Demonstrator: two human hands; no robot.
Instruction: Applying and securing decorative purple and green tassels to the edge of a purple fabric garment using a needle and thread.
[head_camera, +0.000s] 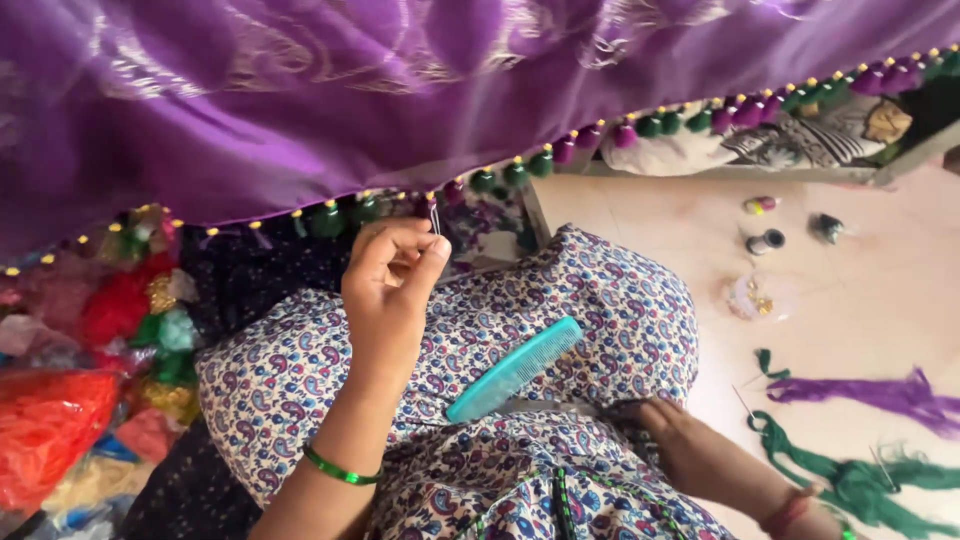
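The left hand (390, 280) is raised from the lap to the hem of a purple cloth (300, 100), its fingers (425, 262) pressed together in a pinch on a thin needle (434, 215). The needle stands nearly upright, long axis vertical, its free end pointing up into the hem just beside a purple tassel (427, 203) in the row of tassels (540, 162), green and purple with small gold beads, that runs along the edge and climbs toward the upper right. The right hand (690, 445) rests low on the lap at the waist of the patterned dress (560, 310); its fingers are partly hidden in the folds, so whether they are spread or closed on anything cannot be told. A teal comb (515, 368) lies on the lap between the two hands, long axis slanting from lower left to upper right, touched by neither. Judging from this, the work in hand is stitching at the tasselled edge, and it would go best with the pinch kept close to the cloth, the needle held in line with the hem's fold so it catches only the edge, and the hanging cloth kept from swinging. On the floor (880, 290) to the right lie green thread (850, 480), purple thread (880, 392) and small thread spools (766, 240), well apart from the hands; bundles of coloured material (60, 420) sit at the left.
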